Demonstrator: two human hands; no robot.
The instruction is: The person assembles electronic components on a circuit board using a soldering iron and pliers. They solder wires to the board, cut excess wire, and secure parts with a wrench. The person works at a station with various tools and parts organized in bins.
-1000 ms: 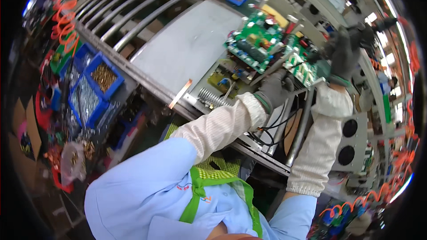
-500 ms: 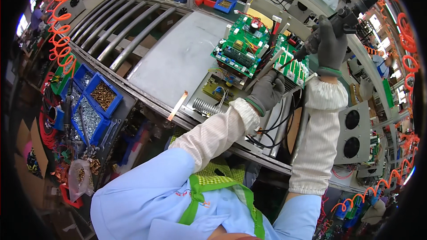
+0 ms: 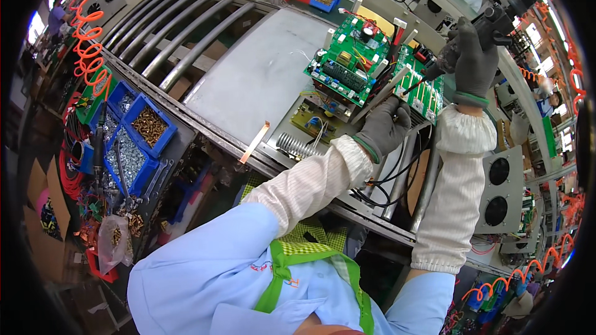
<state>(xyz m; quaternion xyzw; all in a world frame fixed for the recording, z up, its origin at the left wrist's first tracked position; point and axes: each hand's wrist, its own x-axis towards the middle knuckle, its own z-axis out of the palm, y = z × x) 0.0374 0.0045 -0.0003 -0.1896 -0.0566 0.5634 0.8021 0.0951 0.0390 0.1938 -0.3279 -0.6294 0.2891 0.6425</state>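
In a grey glove, my right hand [image 3: 476, 62] is wrapped round a dark pneumatic screwdriver [image 3: 444, 59]. Its thin bit slants down and left to the near edge of the right green circuit board [image 3: 425, 90]. My left hand [image 3: 383, 127], also gloved, has its fingers curled together at that board's near left corner, close to the bit tip. Whatever those fingers pinch is too small or hidden to tell. A second green circuit board [image 3: 343, 65] with wires and components sits to the left, in the same open metal chassis. Below it lie a yellowish board [image 3: 308, 118] and a coiled metal spring [image 3: 297, 145].
Blue bins [image 3: 149, 127] of brass and silver fasteners stand at the left, beside wrenches [image 3: 158, 177]. A copper strip [image 3: 255, 141] lies on the conveyor's near edge. Metal rollers [image 3: 186, 56] run behind. Black cables [image 3: 388, 195] loop near my left wrist. A fan panel [image 3: 496, 189] stands right.
The whole view has shifted slightly, with the scene now a little farther right. Both hands keep about the same places at the board, the screwdriver still in my right hand.
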